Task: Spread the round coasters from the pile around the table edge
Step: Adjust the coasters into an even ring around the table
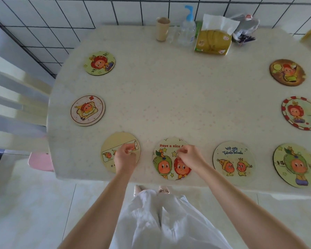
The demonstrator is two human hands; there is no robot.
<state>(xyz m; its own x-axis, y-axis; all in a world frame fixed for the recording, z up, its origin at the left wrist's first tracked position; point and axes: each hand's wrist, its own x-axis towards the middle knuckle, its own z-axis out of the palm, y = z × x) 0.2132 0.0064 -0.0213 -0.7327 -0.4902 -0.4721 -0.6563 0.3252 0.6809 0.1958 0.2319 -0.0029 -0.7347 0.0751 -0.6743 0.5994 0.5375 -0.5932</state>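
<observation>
Several round cartoon coasters lie flat around the pale table (169,97). My left hand (124,157) rests with curled fingers on the yellow coaster (113,142) at the near left. Over the "Have a nice day" coaster (164,165) at the near edge, my right hand (189,156) has its fingertips pinched together, touching its top face. Neither coaster is lifted. More coasters sit at the left (87,110), far left (99,63), near right (233,161), near right corner (295,165), right (301,113) and far right (287,72). No pile is in view.
At the back edge stand a paper cup (162,29), a clear pump bottle (187,27), a yellow tissue pack (213,40) and a crumpled bag (244,27). A white slatted chair (20,105) is at the left, with a pink stool (41,161) beside the table corner.
</observation>
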